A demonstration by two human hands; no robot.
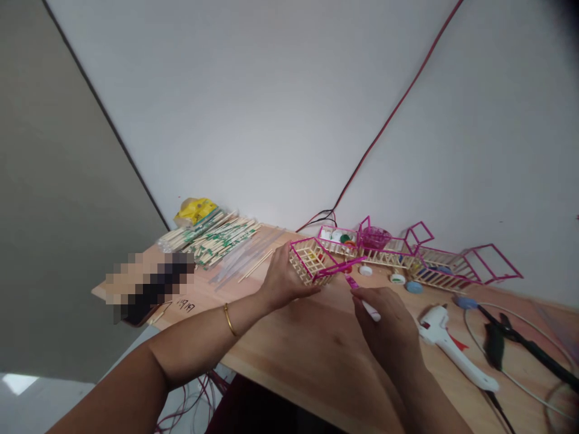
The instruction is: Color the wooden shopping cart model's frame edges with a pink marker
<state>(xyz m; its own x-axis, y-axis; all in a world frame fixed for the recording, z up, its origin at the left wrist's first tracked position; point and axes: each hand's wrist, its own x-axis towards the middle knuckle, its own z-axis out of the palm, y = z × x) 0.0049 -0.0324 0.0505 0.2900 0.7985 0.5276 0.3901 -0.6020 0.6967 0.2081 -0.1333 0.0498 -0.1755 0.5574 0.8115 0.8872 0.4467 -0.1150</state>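
My left hand (281, 282) is wrapped round a small basket (309, 260) built of thin wooden sticks, tilted above the table. Pink paint covers its upper frame and a long bar that sticks out to the right; the lower slats are bare wood. Between the fingers of my right hand (389, 322) is a paintbrush (371, 311) with a white handle and pink-stained bristles. Its tip is close to the pink bar; whether they touch, I cannot tell. Behind the basket stand more stick baskets with pink frames (388, 256), and a tub of pink paint (376, 237).
Bundled wooden sticks (226, 238) and a yellow bag (195, 211) lie back left. Several paint lids, including a blue lid (414, 287), sit beyond my right hand. A white glue gun (456, 349), dark-handled cutters (506, 331) and cables occupy the right side of the wooden table (307, 367).
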